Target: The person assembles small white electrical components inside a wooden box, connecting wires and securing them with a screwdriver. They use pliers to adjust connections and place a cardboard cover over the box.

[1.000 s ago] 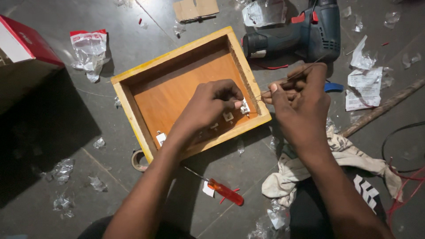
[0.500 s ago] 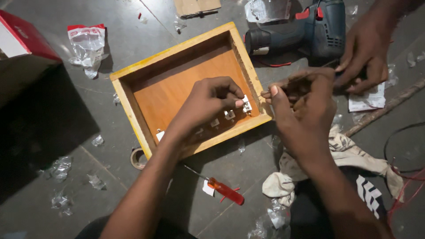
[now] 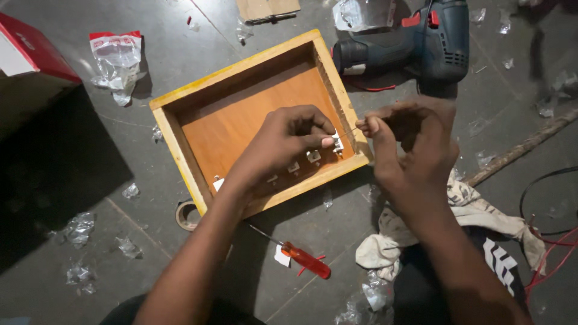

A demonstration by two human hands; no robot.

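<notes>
An open wooden box [image 3: 180, 143] with a yellow rim lies on the grey floor. Several small white switch parts [image 3: 313, 156] sit along its near inner wall. My left hand [image 3: 289, 135] reaches into the box and pinches one white part [image 3: 337, 144] at the right corner. My right hand [image 3: 409, 141] is just outside the box's right wall, fingers pinched on a thin wire [image 3: 352, 129] that runs toward that part.
A blue power drill [image 3: 421, 42] lies behind the box. A red-handled screwdriver [image 3: 304, 259] lies in front, a tape roll [image 3: 186, 215] at the box's near left corner. A red carton [image 3: 27, 51], plastic wrappers [image 3: 117, 57], cloth [image 3: 463, 210], a stick [image 3: 524, 147], red wires [image 3: 551, 247].
Another person's hand that reached in at the upper right half a second ago is gone. My hands stay at the box's right corner, my right hand now pinching the wire.
</notes>
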